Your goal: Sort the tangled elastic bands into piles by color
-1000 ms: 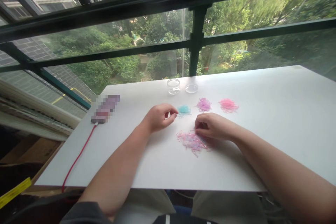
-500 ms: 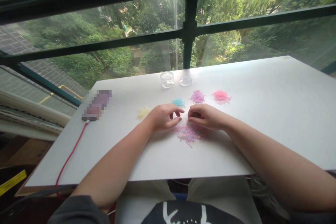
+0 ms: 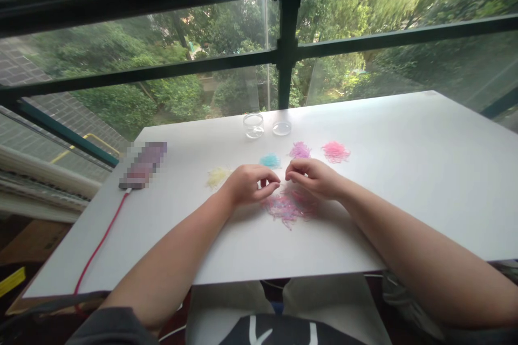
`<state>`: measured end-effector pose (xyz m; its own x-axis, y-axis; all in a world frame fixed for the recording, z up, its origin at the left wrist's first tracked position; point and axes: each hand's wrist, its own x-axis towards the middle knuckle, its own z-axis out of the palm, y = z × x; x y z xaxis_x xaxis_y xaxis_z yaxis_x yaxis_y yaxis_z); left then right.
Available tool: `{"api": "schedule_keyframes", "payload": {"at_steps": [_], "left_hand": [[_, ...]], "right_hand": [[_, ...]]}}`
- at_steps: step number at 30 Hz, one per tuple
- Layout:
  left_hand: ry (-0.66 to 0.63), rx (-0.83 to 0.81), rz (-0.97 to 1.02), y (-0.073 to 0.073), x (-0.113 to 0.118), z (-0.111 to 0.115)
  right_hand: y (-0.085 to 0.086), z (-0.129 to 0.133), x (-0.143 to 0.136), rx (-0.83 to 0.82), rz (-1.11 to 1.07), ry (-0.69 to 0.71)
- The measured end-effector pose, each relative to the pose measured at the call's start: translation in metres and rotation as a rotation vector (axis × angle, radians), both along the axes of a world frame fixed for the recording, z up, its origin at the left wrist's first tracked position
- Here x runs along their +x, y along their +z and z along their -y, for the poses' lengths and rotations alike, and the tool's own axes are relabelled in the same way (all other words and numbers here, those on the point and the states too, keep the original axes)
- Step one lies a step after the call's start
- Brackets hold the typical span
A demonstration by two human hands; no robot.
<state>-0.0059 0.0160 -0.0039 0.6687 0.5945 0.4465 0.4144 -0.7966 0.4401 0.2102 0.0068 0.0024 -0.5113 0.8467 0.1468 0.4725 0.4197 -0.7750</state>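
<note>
My left hand [image 3: 253, 183] is above the table, its thumb and index fingertip brought together. Just across from it, my right hand [image 3: 313, 177] is closed in a pinch. Anything between the fingertips of either hand is too small to make out. Below both hands lies a loose mixed pile of thin pink, purple and bluish strips [image 3: 288, 210]. Beyond the hands are sorted heaps: pale yellow strips [image 3: 217, 178], turquoise strips [image 3: 270, 160], purple strips [image 3: 300, 150] and pink strips [image 3: 335, 151].
A clear round jar [image 3: 253, 126] stands near the far edge of the white table [image 3: 404, 172], beside a clear lid [image 3: 281, 129]. At the left lies a pixelated phone-like device [image 3: 143, 166] with a red cable [image 3: 101, 242]. Windows rise behind the table.
My left thumb and index finger have closed together from a wider gap. My right hand stays pinched close by. The whole view has shifted slightly.
</note>
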Motion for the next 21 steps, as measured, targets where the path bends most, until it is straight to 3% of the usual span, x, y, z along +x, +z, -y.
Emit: {"api": "schedule_keyframes", "payload": {"at_steps": [5,12,21], "left_hand": [[0.029,-0.042,0.034,-0.0006,-0.0017,-0.0007],[0.032,-0.066,0.014,-0.0014,-0.0009,-0.0005],[0.038,-0.070,0.025,-0.0010,-0.0005,0.0000]], "right_hand": [[-0.0008,-0.0008,-0.0001,0.002,-0.027,-0.032],[0.0043,0.0043,-0.0007,-0.027,-0.031,0.105],[0.0026,0.0039,-0.0028,-0.045,-0.004,0.067]]}}
